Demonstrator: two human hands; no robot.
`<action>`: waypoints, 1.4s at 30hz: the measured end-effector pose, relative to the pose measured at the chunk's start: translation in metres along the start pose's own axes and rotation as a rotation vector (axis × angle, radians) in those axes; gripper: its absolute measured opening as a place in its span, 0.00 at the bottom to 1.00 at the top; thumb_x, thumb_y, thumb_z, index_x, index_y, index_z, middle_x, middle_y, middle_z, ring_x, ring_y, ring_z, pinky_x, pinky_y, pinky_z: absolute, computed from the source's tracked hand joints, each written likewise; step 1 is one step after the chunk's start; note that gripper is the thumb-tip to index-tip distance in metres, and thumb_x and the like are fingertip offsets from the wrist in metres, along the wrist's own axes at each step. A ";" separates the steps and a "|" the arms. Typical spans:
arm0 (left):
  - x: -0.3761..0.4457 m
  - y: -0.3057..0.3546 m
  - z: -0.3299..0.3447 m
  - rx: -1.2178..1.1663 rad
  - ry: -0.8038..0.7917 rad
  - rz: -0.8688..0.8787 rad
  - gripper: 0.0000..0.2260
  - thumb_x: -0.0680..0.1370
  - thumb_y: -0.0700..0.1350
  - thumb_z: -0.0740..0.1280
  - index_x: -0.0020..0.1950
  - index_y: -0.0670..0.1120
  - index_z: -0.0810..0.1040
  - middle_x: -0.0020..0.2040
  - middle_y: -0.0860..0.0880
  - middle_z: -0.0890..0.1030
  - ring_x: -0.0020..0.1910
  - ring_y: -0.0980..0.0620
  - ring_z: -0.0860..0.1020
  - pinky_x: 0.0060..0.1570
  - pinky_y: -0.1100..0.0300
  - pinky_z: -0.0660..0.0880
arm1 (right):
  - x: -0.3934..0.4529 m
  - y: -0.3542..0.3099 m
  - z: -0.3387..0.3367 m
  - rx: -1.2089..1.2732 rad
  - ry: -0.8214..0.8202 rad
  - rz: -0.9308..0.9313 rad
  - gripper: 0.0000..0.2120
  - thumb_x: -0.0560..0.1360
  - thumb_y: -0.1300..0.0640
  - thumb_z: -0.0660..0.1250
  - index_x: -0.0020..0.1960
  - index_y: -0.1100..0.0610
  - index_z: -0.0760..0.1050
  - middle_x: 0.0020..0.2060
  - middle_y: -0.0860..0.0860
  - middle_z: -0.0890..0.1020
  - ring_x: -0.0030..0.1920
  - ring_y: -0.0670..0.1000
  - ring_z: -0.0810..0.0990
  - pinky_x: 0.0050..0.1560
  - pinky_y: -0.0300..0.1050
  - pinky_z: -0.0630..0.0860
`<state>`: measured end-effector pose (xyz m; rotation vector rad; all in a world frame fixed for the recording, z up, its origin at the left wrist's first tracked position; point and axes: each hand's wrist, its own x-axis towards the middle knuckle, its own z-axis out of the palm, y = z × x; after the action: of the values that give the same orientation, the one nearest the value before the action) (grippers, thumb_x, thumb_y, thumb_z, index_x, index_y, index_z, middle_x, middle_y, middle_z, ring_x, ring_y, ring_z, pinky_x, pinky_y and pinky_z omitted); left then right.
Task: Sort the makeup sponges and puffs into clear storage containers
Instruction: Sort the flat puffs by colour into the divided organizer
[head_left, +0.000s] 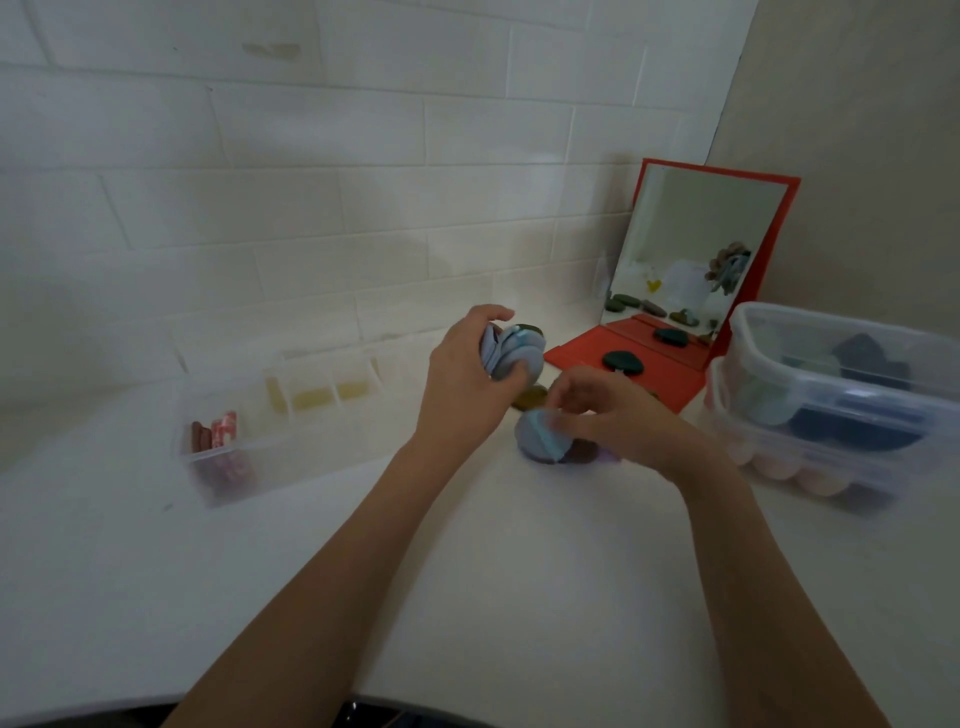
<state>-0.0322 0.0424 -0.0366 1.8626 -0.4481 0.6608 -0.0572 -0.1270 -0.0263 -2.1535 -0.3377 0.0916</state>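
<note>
While left hand (470, 371) clamps stack of grey-blue puffs (511, 353) mid-frame, my right hand (613, 415) pinches single grey-blue puff (540, 434) just above tabletop (467, 571); clear containers (831, 395) far right

Soft, even, dimmish light, low contrast, washed-out whites. Faint shadows on far wall (311, 208). Right hand (618, 415) motion-blurred, whole frame slightly soft. Wide-angle bending at edges, tile lines curve. No hard glare.

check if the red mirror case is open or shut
Open. The red mirror case has its lid standing up against the wall, mirror facing out, while its base lies flat on the table with dark green puffs on it.
</note>
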 end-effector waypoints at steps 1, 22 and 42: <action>0.001 0.001 -0.002 -0.017 0.033 -0.008 0.16 0.69 0.40 0.72 0.54 0.48 0.75 0.43 0.51 0.77 0.41 0.59 0.75 0.39 0.72 0.70 | 0.000 0.001 0.001 0.119 0.086 0.013 0.03 0.75 0.58 0.68 0.44 0.55 0.74 0.35 0.45 0.78 0.36 0.42 0.76 0.35 0.32 0.73; 0.021 -0.023 -0.060 0.010 0.210 -0.278 0.10 0.70 0.37 0.71 0.48 0.43 0.73 0.41 0.51 0.74 0.35 0.60 0.71 0.29 0.77 0.67 | 0.038 -0.035 0.072 -0.580 0.175 0.041 0.07 0.74 0.59 0.57 0.39 0.52 0.71 0.37 0.51 0.76 0.39 0.53 0.76 0.36 0.42 0.68; 0.041 -0.033 -0.111 -0.014 -0.265 -0.315 0.14 0.69 0.39 0.75 0.51 0.44 0.77 0.47 0.48 0.79 0.44 0.52 0.78 0.40 0.60 0.78 | -0.009 -0.087 -0.026 -0.709 -0.299 0.305 0.26 0.76 0.64 0.63 0.63 0.35 0.69 0.52 0.47 0.74 0.48 0.48 0.76 0.40 0.38 0.77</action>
<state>-0.0070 0.1578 -0.0027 1.9609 -0.3162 0.1998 -0.0787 -0.1036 0.0596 -2.8916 -0.2247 0.5403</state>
